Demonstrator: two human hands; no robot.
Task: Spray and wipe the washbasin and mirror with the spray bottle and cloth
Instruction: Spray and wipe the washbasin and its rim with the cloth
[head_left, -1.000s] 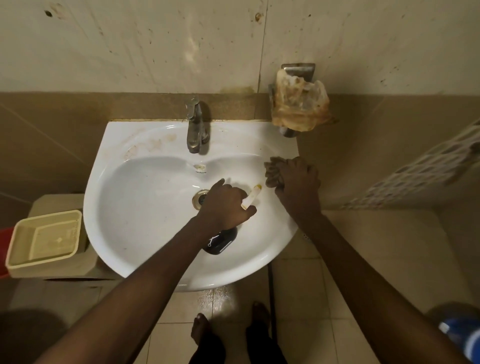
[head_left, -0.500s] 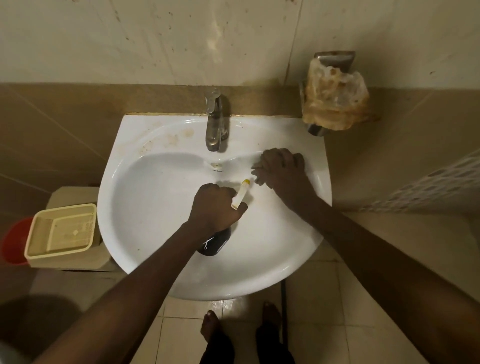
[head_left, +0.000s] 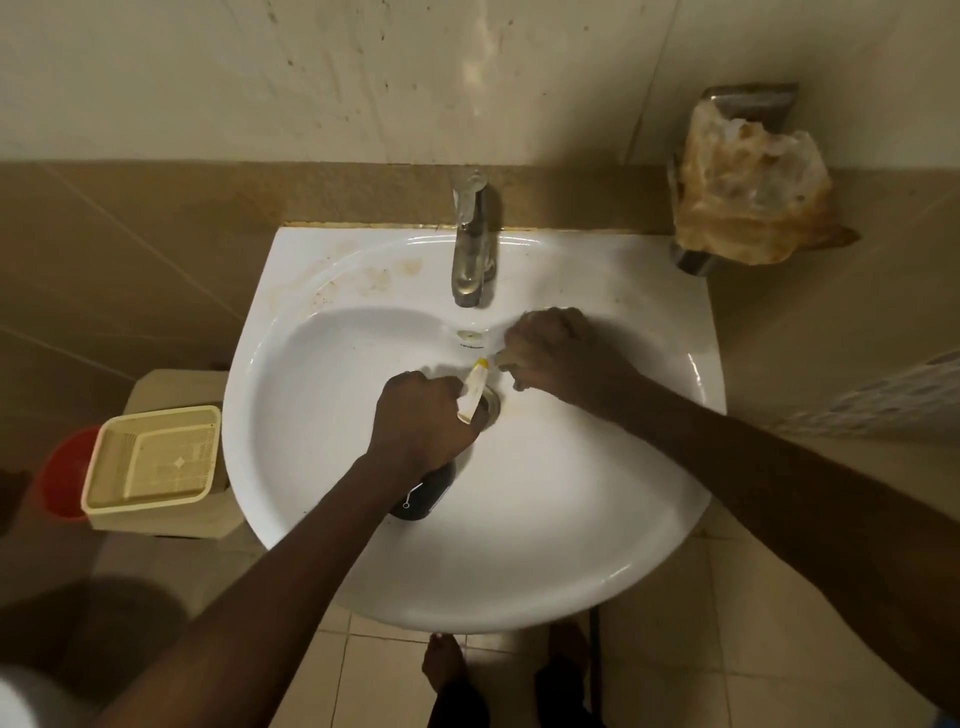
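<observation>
Directly below the camera, the person's left hand (head_left: 421, 415) is curled around the neck of a dark spray bottle (head_left: 423, 493), held low inside the white washbasin (head_left: 597, 545). The bottle's dark body hangs under the wrist, and its pale nozzle with a yellow tip (head_left: 475, 391) slants up and away over the drain (head_left: 491, 405).

Just beyond the nozzle tip, the right hand (head_left: 556, 351) lies knuckles up on the back slope of the bowl, its fingers bent over a cloth (head_left: 503, 357). Only a small pale edge of the cloth shows at the fingertips; the rest is hidden under the hand. Both bare forearms reach in from the lower corners.

A metal tap (head_left: 470, 244) stands at the back middle of the basin, with brownish stains (head_left: 379, 278) on the rim to its left. On the tiled wall to the right, a crumpled, stained plastic bag (head_left: 748, 197) sits on a metal holder. To the left of the basin, a cream plastic basket (head_left: 150, 460) rests on a beige box, with a red bucket (head_left: 65, 473) partly hidden behind it. Bare feet (head_left: 441, 660) stand on the tiled floor beneath the basin.
</observation>
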